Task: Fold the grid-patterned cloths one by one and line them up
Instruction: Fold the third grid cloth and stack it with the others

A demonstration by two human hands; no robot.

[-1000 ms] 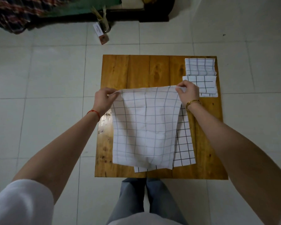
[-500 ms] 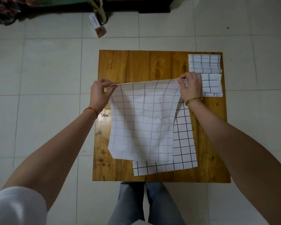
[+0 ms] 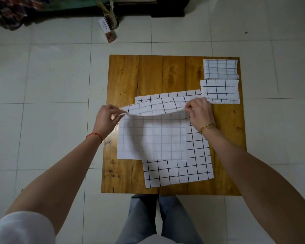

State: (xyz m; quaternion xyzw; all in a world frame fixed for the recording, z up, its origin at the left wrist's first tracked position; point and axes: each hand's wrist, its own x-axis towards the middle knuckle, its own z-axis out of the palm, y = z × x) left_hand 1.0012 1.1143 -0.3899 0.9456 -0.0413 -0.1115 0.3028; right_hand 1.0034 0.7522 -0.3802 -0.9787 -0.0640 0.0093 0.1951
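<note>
The wooden table (image 3: 148, 76) filled the middle of my view, set on pale floor tiles (image 3: 51, 76), and I stood at its six o'clock edge so both arms could reach across it. On it, toward four o'clock, lay the unfolded cloths (image 3: 197, 166), flat and waiting, I judged, as the stock still to be done. Over them I held the cloth being folded (image 3: 153, 138): its near part lay flat with the faint side up, and its far edge curled over toward me in a loose arc, which looked like the start of a fold in half. At one o'clock sat two folded cloths (image 3: 220, 69), one just behind the other and nearly touching, lined along the right edge to keep the working space free.

My left hand (image 3: 106, 120) pinched the lifted edge at nine o'clock, fingers curled onto the corner; my right hand (image 3: 199, 113) pinched it at three o'clock the same way. How many cloths lay in the flat stock I couldn't tell, since the held one covered most of it. My right fingertips were hidden under the curl
</note>
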